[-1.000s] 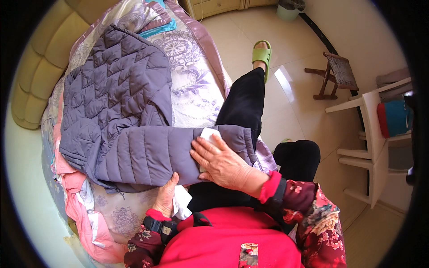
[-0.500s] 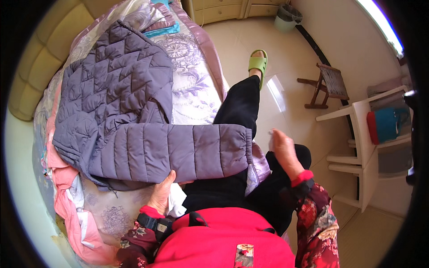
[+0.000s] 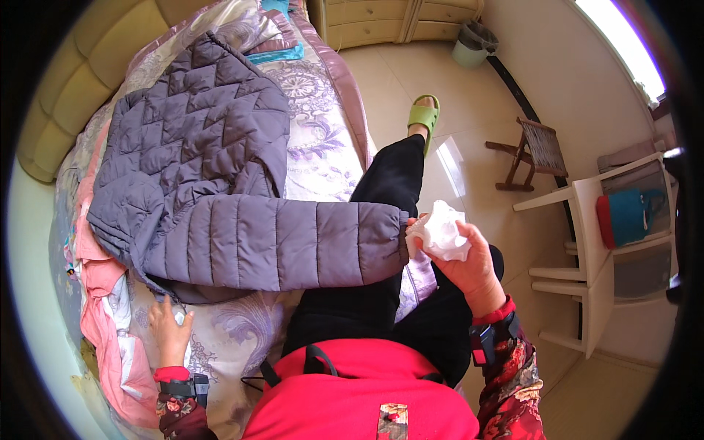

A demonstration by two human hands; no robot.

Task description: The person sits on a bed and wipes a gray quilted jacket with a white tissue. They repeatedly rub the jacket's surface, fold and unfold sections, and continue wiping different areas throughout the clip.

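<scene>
A grey quilted puffer jacket [image 3: 198, 139] lies spread on the bed, one sleeve [image 3: 293, 246] stretched to the right across my lap. My right hand [image 3: 473, 268] grips a crumpled white tissue [image 3: 440, 231] beside the sleeve's gathered cuff; fingertips show behind the tissue, at the cuff's edge. Down at the jacket's lower hem, my left hand [image 3: 170, 334] reaches over the bedsheet with its fingers apart. Something white shows between its thumb and fingers and along the wrist, partly hidden by the hand; its kind is unclear.
Pink and white cloth [image 3: 110, 330] is bunched along the bed's left side. To the right stand a wooden folding stool [image 3: 539, 147] and a white chair [image 3: 594, 242] with a blue and red bag [image 3: 629, 216]. A waste bin [image 3: 473, 45] stands by the drawers [image 3: 370, 22].
My left hand has left the sleeve and moved left to the jacket's hem. My right hand has come in to the cuff, now with the white tissue. The sleeve has shifted slightly.
</scene>
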